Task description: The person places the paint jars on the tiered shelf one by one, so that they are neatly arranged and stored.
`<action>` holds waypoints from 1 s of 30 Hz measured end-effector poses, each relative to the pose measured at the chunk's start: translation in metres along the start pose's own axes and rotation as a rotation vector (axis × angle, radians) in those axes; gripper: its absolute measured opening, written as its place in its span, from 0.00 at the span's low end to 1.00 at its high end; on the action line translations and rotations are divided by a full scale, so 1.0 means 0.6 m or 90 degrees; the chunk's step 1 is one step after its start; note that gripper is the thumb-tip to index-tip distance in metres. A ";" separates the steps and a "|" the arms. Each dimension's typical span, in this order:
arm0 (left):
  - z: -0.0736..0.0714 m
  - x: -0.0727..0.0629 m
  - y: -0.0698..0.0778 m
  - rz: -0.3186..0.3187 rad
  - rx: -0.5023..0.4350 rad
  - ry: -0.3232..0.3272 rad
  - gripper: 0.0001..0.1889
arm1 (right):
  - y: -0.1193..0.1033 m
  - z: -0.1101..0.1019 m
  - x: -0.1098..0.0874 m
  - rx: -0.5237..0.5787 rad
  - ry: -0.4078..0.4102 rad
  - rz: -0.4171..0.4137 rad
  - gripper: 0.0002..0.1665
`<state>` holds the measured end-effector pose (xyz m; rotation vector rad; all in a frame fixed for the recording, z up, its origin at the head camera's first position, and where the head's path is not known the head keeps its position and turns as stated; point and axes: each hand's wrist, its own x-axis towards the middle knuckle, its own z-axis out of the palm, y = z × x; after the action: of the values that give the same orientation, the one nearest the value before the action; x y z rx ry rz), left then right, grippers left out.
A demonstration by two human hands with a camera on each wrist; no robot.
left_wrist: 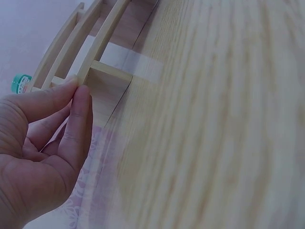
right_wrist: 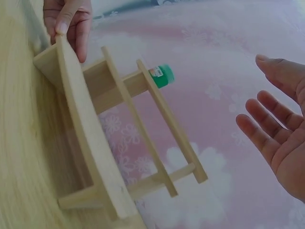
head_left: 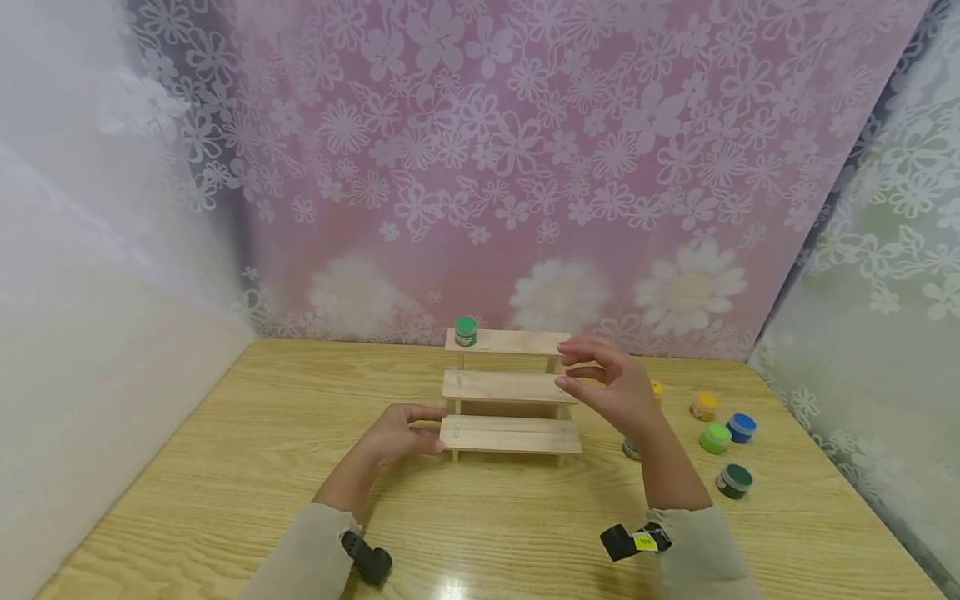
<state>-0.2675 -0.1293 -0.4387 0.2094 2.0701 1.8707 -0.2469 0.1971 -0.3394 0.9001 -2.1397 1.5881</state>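
A three-tier wooden display stand point(head_left: 510, 435) stands on the table, its tiers stepping up toward the back. My left hand point(head_left: 405, 433) pinches the left end of the lowest tier; the left wrist view shows thumb and fingertips point(left_wrist: 82, 93) at that corner. On the top tier, at its left end, sits a small green-lidded jar point(head_left: 466, 332). Beside the upper right of the stand, my right hand point(head_left: 611, 383) is raised with thumb and fingers apart and nothing between them. In the right wrist view a gap separates this hand point(right_wrist: 281, 129) from the stand point(right_wrist: 90, 129).
Several small paint jars stand on the table to the right: yellow-orange point(head_left: 704, 407), blue point(head_left: 742, 427), light green point(head_left: 715, 437) and dark green point(head_left: 734, 481). Two more are partly hidden behind the right arm. A flowered pink curtain point(head_left: 487, 167) hangs behind the table.
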 end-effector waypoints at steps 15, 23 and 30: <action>0.002 0.000 0.000 0.007 0.002 0.002 0.29 | 0.017 -0.059 -0.051 -0.087 -0.073 -0.010 0.27; 0.005 0.001 0.001 0.007 0.001 -0.006 0.28 | 0.018 -0.093 -0.077 -0.160 -0.086 0.047 0.33; 0.001 -0.002 -0.001 0.012 0.004 -0.007 0.28 | 0.027 -0.113 -0.096 -0.171 -0.094 0.054 0.34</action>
<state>-0.2659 -0.1296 -0.4393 0.2417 2.0742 1.8688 -0.2217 0.2806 -0.3637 0.8721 -2.4491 1.2626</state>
